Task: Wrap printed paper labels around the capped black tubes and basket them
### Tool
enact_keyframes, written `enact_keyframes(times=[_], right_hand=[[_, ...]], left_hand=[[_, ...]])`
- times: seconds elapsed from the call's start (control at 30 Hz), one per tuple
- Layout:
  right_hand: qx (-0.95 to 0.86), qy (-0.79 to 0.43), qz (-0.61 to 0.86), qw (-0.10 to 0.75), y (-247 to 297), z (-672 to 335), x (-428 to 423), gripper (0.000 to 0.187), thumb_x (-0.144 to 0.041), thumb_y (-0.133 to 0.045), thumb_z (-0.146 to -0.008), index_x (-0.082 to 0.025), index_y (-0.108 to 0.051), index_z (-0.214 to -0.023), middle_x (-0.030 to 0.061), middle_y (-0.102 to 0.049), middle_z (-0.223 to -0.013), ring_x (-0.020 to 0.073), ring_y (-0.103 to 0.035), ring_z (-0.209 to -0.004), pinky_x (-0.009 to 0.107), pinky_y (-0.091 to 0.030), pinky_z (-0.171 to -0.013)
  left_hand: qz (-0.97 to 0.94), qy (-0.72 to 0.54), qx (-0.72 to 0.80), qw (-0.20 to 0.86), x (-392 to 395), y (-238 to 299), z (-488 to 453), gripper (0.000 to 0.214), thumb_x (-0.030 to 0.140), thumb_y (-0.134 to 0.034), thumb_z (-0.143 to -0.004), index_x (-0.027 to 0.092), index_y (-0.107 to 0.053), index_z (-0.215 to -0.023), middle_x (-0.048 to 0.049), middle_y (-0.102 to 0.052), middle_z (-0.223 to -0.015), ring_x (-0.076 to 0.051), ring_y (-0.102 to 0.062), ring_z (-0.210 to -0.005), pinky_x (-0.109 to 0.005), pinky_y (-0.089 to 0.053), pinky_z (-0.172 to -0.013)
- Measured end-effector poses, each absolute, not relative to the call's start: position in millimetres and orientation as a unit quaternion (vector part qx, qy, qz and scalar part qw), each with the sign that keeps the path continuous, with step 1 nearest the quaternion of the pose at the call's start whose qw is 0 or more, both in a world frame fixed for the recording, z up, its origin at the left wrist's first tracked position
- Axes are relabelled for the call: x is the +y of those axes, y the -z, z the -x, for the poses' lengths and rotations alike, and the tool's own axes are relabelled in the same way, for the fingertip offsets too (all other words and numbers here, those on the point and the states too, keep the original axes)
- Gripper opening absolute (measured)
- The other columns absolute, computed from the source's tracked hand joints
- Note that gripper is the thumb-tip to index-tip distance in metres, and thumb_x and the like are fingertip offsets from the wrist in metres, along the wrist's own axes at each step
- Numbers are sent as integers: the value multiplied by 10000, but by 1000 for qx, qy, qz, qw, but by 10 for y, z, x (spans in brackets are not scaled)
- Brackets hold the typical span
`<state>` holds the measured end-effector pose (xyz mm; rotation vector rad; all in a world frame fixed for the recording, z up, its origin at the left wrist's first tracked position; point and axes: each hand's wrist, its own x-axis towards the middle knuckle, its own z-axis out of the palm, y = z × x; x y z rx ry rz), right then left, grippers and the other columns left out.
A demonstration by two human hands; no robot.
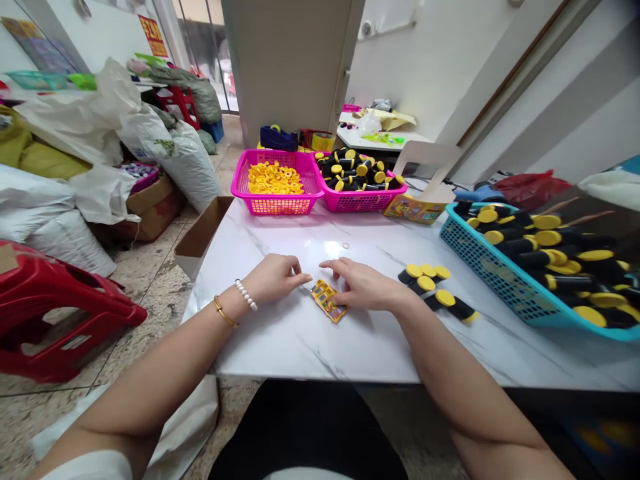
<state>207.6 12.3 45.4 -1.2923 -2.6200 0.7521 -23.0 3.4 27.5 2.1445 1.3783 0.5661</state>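
Note:
A small yellow printed card with dark rectangles and colourful print is near the middle of the marble-patterned table. My right hand has its thumb over the card's right side, while its index finger stretches out beyond the card's far edge. Its other fingers are mostly hidden. Just left of the card is my left hand, its thumb and index finger a little apart and nothing visible between them. Right of my right hand lie several black cylinders with yellow caps.
A pink basket of yellow ring-like pieces and another pink basket of yellow-capped black cylinders stand at the back. A blue basket of similar cylinders is right. A thin ring lies ahead. Left are a cardboard box and red stool.

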Motion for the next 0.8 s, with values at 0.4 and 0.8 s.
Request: enact_keyframes(times=[0.4,0.8], right_hand=[[-795,-168,511,280,39,-2078,-467,178,-167,-676,-796,-264,-775,-909,14,-619,-792,142,-586,-714,271,-452,-674],[-766,-134,494,389,103,-2342,-743,405,-177,-633,-838,-250,-631,-1236,66,-609,-1012,208,-585,-950,369,-506,-861]], left_hand=[[-905,-132,342,214,12,-127,126,548,493,-709,-747,174,-629,-1185,-56,-603,-917,-171,-586,-777,-256,-448,-725],[-873,-143,448,130,-278,-102,-174,503,490,-692,-766,186,-614,-1159,-62,-592,-937,-205,-604,-808,-296,-480,-727]])
